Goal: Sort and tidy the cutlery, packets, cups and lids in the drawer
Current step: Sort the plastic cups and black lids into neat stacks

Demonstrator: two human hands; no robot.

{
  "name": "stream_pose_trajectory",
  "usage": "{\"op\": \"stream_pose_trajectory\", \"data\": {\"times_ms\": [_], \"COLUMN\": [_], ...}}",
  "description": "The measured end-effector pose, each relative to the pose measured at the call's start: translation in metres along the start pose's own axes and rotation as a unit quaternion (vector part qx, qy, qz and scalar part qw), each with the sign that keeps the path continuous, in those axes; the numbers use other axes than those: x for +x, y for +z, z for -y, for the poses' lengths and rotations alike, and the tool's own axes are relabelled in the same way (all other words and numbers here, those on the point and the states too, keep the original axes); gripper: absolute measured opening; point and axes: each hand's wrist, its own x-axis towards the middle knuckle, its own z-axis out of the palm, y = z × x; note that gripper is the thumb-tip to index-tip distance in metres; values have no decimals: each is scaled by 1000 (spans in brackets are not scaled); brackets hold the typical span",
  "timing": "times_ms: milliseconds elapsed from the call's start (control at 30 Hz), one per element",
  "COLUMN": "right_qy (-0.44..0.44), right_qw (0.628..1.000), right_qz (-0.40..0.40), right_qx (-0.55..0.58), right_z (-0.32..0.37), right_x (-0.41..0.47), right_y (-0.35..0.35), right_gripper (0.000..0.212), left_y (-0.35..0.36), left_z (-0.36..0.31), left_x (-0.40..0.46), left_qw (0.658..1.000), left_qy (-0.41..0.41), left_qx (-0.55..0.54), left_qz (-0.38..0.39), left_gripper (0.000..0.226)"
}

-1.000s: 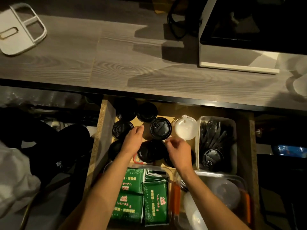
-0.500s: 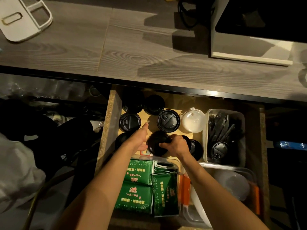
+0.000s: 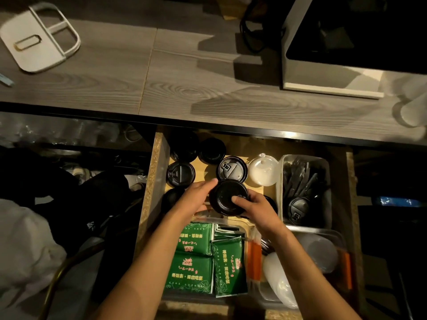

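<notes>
Black plastic cup lids (image 3: 228, 197) sit in a small stack in the middle of the open wooden drawer (image 3: 150, 192). Both hands hold this stack. The right hand (image 3: 256, 207) curls round it from 4 o'clock, with the thumb pressed on top. The left hand (image 3: 196, 196) touches its side from 9 o'clock with fingers mostly straight. More black lids (image 3: 232, 169) lie just past the stack at 12 o'clock, and a clear lid (image 3: 263, 172) lies at 1 o'clock. A clear bin (image 3: 328, 192) at 3 o'clock holds black cutlery (image 3: 300, 176). Green packets (image 3: 196, 257) fill a clear tray at 6 o'clock. The grey wooden worktop (image 3: 184, 88) lies beyond the drawer.
</notes>
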Motion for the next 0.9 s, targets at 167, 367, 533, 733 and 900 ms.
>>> {"op": "stream_pose_trajectory", "data": {"times_ms": [167,367,533,733,900], "right_qy": [-43,-61,-49,-1,-15], "right_qw": [993,992,989,972,950], "right_qz": [-14,-87,-33,-19,-72], "right_qx": [105,60,139,235,302], "right_z": [23,42,63,95,113], "right_x": [-37,-73,-107,-143,-165], "right_y": [18,45,51,61,75], "right_gripper": [24,17,47,59,28], "left_y": [13,23,15,4,-6], "left_z": [-16,-33,-44,-54,-57], "left_x": [-42,-86,-122,-167,-197], "left_qw": [996,985,958,920,899], "left_qy": [86,172,271,348,393], "left_qx": [-28,-16,77,178,192], "left_qz": [-5,-15,-56,2,23], "left_gripper": [20,22,30,32,32]}}
